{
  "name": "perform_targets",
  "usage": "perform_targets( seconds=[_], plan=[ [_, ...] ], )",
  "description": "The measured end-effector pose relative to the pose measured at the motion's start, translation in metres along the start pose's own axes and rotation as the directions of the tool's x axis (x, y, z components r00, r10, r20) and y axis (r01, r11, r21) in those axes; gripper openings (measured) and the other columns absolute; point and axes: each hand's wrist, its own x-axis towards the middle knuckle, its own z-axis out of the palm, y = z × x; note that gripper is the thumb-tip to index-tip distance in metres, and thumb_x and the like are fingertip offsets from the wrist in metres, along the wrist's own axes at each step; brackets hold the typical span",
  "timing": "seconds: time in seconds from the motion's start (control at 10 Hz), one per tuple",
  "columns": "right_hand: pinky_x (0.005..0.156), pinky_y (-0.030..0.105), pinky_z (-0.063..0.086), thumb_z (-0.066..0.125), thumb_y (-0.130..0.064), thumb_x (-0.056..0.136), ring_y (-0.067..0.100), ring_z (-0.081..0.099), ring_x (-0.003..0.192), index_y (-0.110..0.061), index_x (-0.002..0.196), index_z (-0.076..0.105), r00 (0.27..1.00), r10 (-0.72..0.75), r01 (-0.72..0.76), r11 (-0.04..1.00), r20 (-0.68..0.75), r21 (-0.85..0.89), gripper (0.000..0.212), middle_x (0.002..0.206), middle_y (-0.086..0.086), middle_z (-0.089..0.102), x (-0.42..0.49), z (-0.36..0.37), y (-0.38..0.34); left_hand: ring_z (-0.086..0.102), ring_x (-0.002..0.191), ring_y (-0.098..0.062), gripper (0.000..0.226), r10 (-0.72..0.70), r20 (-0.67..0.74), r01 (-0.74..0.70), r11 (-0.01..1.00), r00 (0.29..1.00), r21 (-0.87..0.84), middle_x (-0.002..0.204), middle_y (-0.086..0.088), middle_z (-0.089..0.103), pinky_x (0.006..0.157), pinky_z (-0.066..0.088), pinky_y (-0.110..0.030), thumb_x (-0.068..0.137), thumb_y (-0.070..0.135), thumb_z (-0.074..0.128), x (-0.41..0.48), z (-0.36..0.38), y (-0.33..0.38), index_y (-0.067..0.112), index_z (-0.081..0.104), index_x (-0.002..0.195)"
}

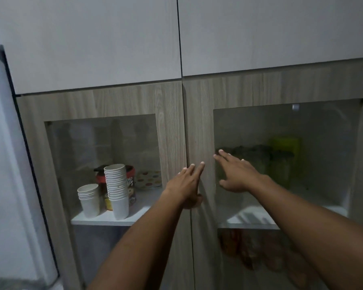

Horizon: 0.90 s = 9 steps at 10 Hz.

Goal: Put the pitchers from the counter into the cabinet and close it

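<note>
A wood-grain cabinet with two glass-paned doors fills the view, and both doors sit flush. My left hand (186, 183) lies flat with fingers spread on the left door (170, 126), beside the centre seam. My right hand (237, 172) rests flat on the right door (199, 126), fingers over the edge of its glass pane. Behind that pane stand greenish pitchers (281, 162), blurred by the glass. Neither hand holds anything.
Behind the left pane stand two stacks of white paper cups (115, 189), a dark jar (130, 185) and a dotted box (149, 178). Orange items (237, 245) show on the lower right shelf. White upper doors (96, 38) sit above; a white appliance side (6, 164) is left.
</note>
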Motion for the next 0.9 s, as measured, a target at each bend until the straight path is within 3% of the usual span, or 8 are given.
perform_targets(
  seconds=[0.1, 0.3, 0.6, 0.9],
  plan=[
    [0.12, 0.051, 0.019, 0.064, -0.038, 0.086, 0.02, 0.01, 0.154, -0.028, 0.16, 0.007, 0.997, 0.08, -0.08, 0.996, 0.0, 0.048, 0.093, 0.169, -0.004, 0.003, -0.013, -0.036, 0.012, 0.009, 0.156, -0.035, 0.105, -0.008, 0.074, 0.005, 0.999, 0.997, 0.034, 0.171, -0.01, 0.004, 0.121, 0.023, -0.055, 0.091, 0.033, 0.068, -0.008, -0.035, 0.019, 0.029, -0.009, 0.16],
    [0.115, 0.05, 0.033, 0.067, -0.035, 0.085, 0.027, 0.03, 0.147, -0.028, 0.158, 0.019, 0.993, 0.115, -0.111, 0.99, -0.038, 0.088, 0.087, 0.164, 0.001, 0.026, -0.036, -0.122, 0.046, 0.017, 0.154, -0.034, 0.094, -0.035, 0.016, 0.035, 0.999, 0.999, 0.011, 0.17, -0.006, 0.013, 0.122, 0.022, -0.056, 0.092, 0.033, 0.066, 0.003, -0.112, 0.063, 0.032, 0.002, 0.161],
    [0.116, 0.049, 0.032, 0.065, -0.036, 0.086, 0.027, 0.027, 0.149, -0.03, 0.158, 0.018, 0.993, 0.115, -0.111, 0.989, -0.037, 0.095, 0.085, 0.164, 0.003, 0.026, -0.066, -0.175, 0.088, 0.023, 0.153, -0.033, 0.09, -0.016, -0.037, 0.016, 1.0, 0.999, 0.005, 0.167, -0.006, 0.025, 0.123, 0.024, -0.054, 0.092, 0.036, 0.066, 0.009, -0.159, 0.112, 0.031, 0.01, 0.162],
    [0.113, 0.047, 0.037, 0.065, -0.035, 0.087, 0.028, 0.033, 0.145, -0.03, 0.157, 0.02, 0.994, 0.103, -0.096, 0.979, -0.029, 0.178, 0.083, 0.162, 0.004, 0.027, -0.083, -0.162, 0.104, 0.027, 0.151, -0.033, 0.086, -0.053, -0.03, 0.052, 0.998, 0.998, -0.033, 0.166, -0.008, 0.029, 0.121, 0.027, -0.051, 0.094, 0.035, 0.064, -0.003, -0.152, 0.141, 0.027, 0.012, 0.162]
  ],
)
